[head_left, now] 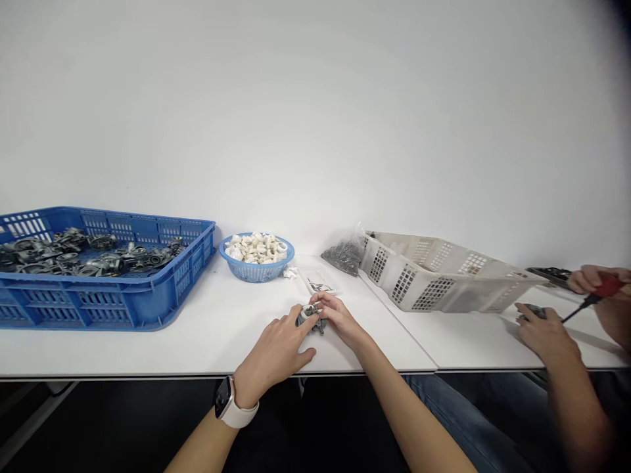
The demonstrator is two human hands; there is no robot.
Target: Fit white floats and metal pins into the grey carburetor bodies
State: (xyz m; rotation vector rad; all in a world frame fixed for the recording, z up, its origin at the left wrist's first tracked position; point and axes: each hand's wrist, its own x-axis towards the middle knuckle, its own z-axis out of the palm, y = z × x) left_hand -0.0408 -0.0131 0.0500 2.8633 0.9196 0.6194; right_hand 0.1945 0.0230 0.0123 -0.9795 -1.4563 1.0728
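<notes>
Your left hand (280,345) and right hand (338,318) hold the grey metal part (315,322) on the white table (236,351), fingers curled narrowly around it. No writing is legible.

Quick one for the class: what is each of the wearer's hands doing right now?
Left hand: open, fingers on the small grey metal-looking part, thumb apart.
Right hand: fingers bent at the same part; whether they grip cannot be told.
</notes>
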